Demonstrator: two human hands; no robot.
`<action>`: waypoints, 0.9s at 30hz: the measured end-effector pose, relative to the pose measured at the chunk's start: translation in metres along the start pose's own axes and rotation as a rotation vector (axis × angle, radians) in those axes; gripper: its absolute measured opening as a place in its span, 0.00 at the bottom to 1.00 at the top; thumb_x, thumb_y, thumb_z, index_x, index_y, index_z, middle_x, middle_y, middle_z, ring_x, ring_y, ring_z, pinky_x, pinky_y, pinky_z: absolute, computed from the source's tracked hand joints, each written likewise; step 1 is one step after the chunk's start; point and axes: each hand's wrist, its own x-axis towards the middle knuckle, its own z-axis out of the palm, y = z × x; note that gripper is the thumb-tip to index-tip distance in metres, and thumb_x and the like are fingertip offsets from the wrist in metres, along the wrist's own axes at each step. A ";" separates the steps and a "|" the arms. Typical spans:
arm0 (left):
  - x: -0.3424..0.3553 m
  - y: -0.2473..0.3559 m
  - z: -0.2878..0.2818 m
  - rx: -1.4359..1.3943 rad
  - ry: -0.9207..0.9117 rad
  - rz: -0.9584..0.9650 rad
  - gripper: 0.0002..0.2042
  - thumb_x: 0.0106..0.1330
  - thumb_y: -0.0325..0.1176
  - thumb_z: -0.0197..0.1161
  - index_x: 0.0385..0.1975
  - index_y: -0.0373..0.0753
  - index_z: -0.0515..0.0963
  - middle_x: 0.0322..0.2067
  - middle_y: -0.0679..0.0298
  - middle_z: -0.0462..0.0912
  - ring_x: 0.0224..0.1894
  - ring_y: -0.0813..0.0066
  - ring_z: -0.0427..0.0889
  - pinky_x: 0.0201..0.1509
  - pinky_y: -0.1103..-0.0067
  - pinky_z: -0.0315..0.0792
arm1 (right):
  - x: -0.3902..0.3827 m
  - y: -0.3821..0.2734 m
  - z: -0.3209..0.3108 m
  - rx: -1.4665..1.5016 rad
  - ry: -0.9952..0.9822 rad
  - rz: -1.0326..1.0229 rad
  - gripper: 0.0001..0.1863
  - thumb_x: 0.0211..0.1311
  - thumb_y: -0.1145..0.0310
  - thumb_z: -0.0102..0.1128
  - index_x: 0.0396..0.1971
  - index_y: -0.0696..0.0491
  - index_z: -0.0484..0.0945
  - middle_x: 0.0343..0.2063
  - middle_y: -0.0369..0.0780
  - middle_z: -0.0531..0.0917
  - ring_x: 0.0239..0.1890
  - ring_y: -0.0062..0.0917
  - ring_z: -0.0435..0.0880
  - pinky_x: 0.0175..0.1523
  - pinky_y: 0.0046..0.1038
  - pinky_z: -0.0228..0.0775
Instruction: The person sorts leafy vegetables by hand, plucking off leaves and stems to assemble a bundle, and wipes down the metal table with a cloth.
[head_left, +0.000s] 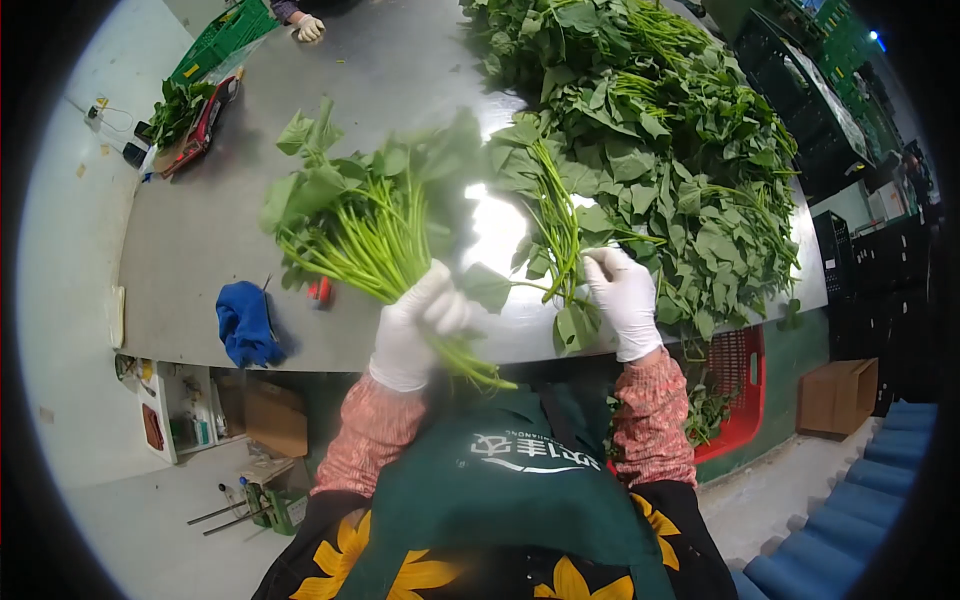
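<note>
My left hand, in a white glove, is closed around the stems of a thick bunch of leafy greens. Their leaves point away from me, and a few stem ends hang below the fist. The leaf tips are blurred. My right hand, also gloved, pinches the lower stems of a smaller cluster of leafy greens lying on the metal table. Beyond it, a large heap of the same greens covers the table's right side. Leaves partly hide the right fingertips.
A blue cloth and a small red object lie at left. Farther back are greens on a red device, a green crate and another person's gloved hand. A red crate stands below the right edge, near a cardboard box.
</note>
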 end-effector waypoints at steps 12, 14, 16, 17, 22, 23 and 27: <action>-0.018 0.001 0.006 0.160 0.159 -0.004 0.04 0.68 0.29 0.54 0.30 0.40 0.70 0.18 0.73 0.63 0.22 0.81 0.65 0.28 0.83 0.62 | -0.005 0.003 0.015 -0.303 0.258 -0.070 0.13 0.56 0.61 0.60 0.39 0.51 0.79 0.34 0.41 0.79 0.30 0.35 0.81 0.33 0.33 0.73; -0.013 -0.004 0.009 0.228 0.169 0.079 0.06 0.66 0.32 0.57 0.28 0.41 0.70 0.13 0.75 0.56 0.14 0.80 0.58 0.25 0.79 0.57 | -0.007 -0.009 0.000 -0.190 0.292 -0.096 0.13 0.55 0.68 0.61 0.42 0.53 0.79 0.37 0.42 0.80 0.32 0.34 0.83 0.36 0.30 0.76; -0.011 -0.007 0.009 0.205 0.176 0.076 0.06 0.66 0.32 0.57 0.29 0.41 0.70 0.13 0.75 0.56 0.14 0.80 0.58 0.25 0.79 0.58 | -0.010 -0.015 -0.002 -0.098 0.363 -0.174 0.13 0.54 0.70 0.62 0.41 0.54 0.79 0.39 0.42 0.80 0.33 0.33 0.83 0.38 0.28 0.76; -0.011 -0.008 0.009 0.184 0.183 0.072 0.06 0.66 0.32 0.57 0.29 0.41 0.70 0.13 0.75 0.56 0.15 0.80 0.58 0.26 0.79 0.58 | -0.013 -0.020 -0.001 -0.005 0.432 -0.249 0.13 0.53 0.72 0.63 0.41 0.55 0.79 0.40 0.43 0.80 0.34 0.31 0.83 0.39 0.27 0.77; -0.009 -0.016 0.014 0.192 0.267 0.020 0.05 0.67 0.30 0.56 0.36 0.37 0.72 0.14 0.74 0.57 0.17 0.81 0.58 0.27 0.79 0.58 | -0.029 -0.057 0.010 0.038 0.406 -0.379 0.13 0.46 0.78 0.65 0.35 0.52 0.79 0.40 0.43 0.81 0.28 0.29 0.84 0.31 0.26 0.77; -0.007 -0.020 0.009 0.243 0.242 0.047 0.08 0.66 0.30 0.57 0.40 0.34 0.73 0.18 0.70 0.67 0.19 0.80 0.63 0.28 0.80 0.62 | -0.032 -0.057 0.021 0.086 0.397 -0.387 0.15 0.44 0.79 0.65 0.35 0.50 0.80 0.38 0.42 0.82 0.28 0.30 0.83 0.31 0.27 0.76; 0.004 -0.024 0.004 0.224 0.213 0.093 0.11 0.64 0.26 0.59 0.45 0.33 0.72 0.32 0.59 0.80 0.25 0.76 0.76 0.32 0.82 0.71 | -0.042 -0.069 0.031 -0.054 0.334 -0.605 0.16 0.41 0.79 0.64 0.36 0.52 0.81 0.37 0.41 0.82 0.27 0.31 0.83 0.32 0.26 0.76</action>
